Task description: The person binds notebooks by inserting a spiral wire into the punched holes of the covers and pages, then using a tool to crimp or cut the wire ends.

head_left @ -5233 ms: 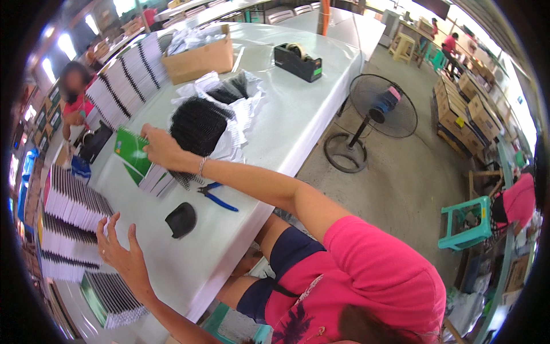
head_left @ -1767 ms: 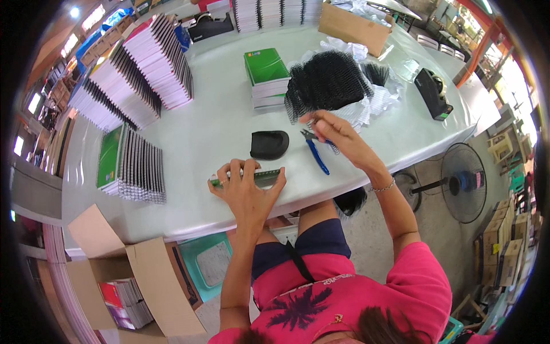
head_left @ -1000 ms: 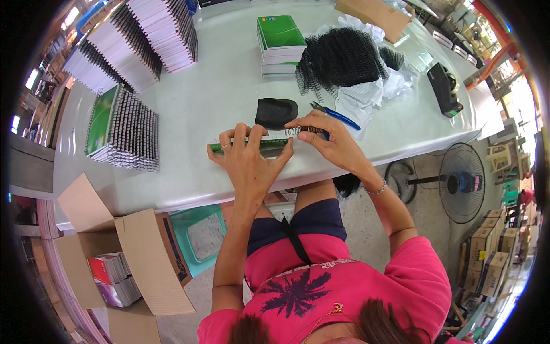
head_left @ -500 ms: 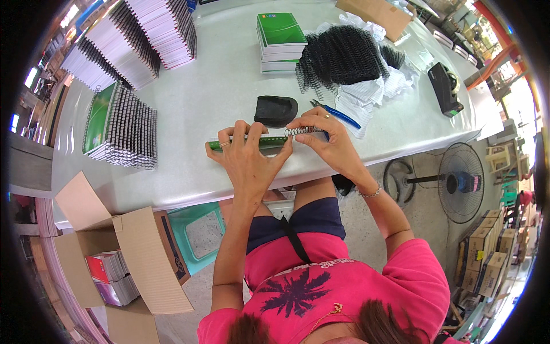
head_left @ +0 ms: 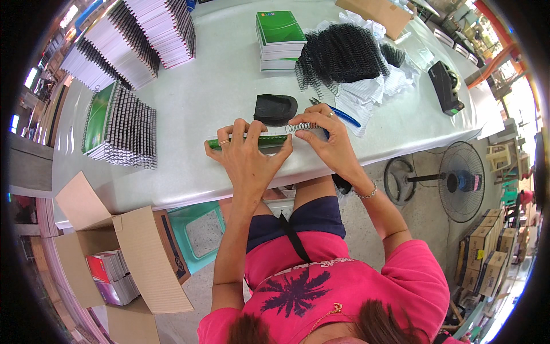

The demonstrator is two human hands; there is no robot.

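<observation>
My left hand (head_left: pixel 246 153) is closed over a green-covered book (head_left: pixel 271 140), which rests spine up on the table with punched holes along its edge. Its thumb and fingers span most of the book's length. Between the thumb and fingers of my right hand (head_left: pixel 333 146) is a dark spiral binding coil (head_left: pixel 298 126). The coil's free end lies at the book's right end, close to my left thumb; whether it enters a hole cannot be made out. Just beyond the hands sit a black curved block (head_left: pixel 275 109) and blue-handled cutting pliers (head_left: pixel 345 117), partly behind my right hand.
A heap of black coils (head_left: pixel 344 54) lies on crumpled paper beside a stack of green books (head_left: pixel 279 30). Coil-bound books (head_left: pixel 130 129) are piled at left. A tape dispenser (head_left: pixel 445 89) stands at right. Below the table are an open carton (head_left: pixel 152 261) and a fan (head_left: pixel 452 182).
My right hand has shifted slightly, and the coil's free end sits a little higher, away from the book's edge. My left hand keeps its hold on the book.
</observation>
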